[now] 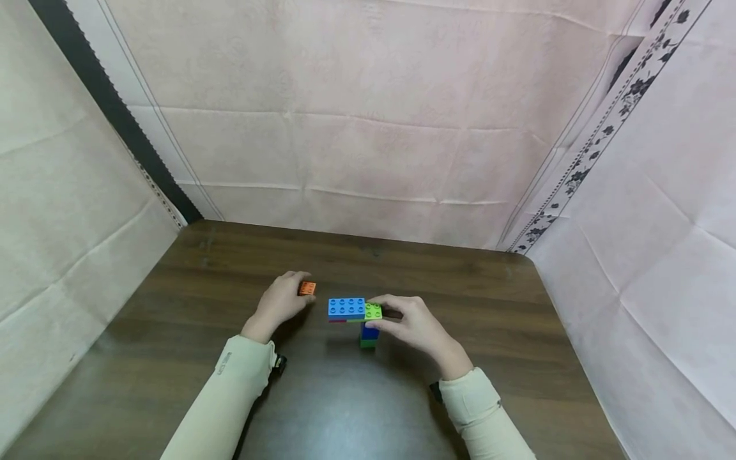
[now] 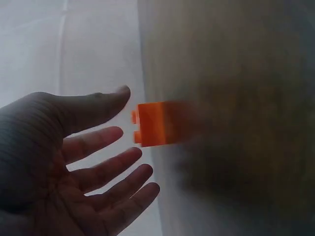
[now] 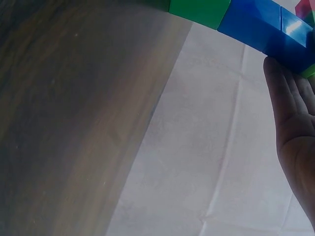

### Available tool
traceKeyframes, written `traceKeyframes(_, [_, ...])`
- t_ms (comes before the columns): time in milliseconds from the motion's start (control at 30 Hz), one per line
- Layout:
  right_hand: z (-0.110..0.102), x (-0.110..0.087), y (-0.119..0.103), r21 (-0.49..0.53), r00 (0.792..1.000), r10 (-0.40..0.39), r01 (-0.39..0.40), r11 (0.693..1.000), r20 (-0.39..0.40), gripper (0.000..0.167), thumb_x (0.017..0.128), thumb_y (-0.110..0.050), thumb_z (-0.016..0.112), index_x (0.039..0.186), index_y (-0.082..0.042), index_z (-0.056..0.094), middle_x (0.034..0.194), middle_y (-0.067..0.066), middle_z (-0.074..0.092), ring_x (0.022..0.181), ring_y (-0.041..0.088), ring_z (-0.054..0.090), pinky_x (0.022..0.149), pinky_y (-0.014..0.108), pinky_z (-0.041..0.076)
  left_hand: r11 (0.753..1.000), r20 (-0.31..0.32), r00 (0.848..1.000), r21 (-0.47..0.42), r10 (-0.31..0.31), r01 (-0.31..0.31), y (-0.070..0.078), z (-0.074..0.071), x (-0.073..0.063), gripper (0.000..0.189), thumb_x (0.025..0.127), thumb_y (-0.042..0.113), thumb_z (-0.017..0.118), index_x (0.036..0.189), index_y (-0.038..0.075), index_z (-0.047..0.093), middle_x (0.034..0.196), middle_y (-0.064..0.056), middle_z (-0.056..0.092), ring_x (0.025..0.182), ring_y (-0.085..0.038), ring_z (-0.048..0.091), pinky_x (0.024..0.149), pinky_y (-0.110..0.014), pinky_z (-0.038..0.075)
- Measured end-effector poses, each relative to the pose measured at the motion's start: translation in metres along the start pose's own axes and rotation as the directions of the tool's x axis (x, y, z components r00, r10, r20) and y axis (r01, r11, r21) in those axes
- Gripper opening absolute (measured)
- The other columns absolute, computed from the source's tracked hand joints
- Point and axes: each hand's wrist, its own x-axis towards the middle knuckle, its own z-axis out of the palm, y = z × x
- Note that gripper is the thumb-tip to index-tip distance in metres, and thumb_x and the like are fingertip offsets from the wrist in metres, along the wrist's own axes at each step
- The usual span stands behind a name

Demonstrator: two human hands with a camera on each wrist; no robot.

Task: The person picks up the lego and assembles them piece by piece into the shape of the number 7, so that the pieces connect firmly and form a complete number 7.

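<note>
An orange toy building brick (image 1: pixel 307 288) stands on the table just off the fingertips of my left hand (image 1: pixel 280 300). In the left wrist view, thumb and fingers are spread, with the orange brick (image 2: pixel 152 124) just past their tips, studs towards the hand. My right hand (image 1: pixel 416 324) pinches the top of a built brick structure at its lime-green brick (image 1: pixel 373 311), thumb in front and fingers behind. A light-blue brick (image 1: pixel 346 308) juts left from the top, red showing beneath. Below are dark-blue bricks (image 1: pixel 370 333) and a green brick (image 1: pixel 368 344). The right wrist view hides the thumb.
The dark wooden table (image 1: pixel 172 383) carries the bricks. A pale cloth wall (image 1: pixel 368 160) rises behind its far edge, with more cloth at the left (image 1: pixel 69 255) and right (image 1: pixel 650 243) sides.
</note>
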Motion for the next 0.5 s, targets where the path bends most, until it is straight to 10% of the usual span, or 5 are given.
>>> traceKeyframes(500, [0.0005,0.0009,0.0004,0.019,1.000,0.022,-0.022,1.000,0.005,0.036,0.089,-0.039,0.077,0.122,-0.027,0.069,0.114,-0.013,0.069,0.098,0.005,0.066,0.085,0.025,0.056,0.999,0.027,0.999,0.020,0.035,-0.036,-0.0039,0.0072,0.0063,0.047,0.093,0.015,0.072,0.138,0.008,0.060,0.144,-0.017,0.054,0.128,-0.041,0.050,0.101,-0.061,0.043])
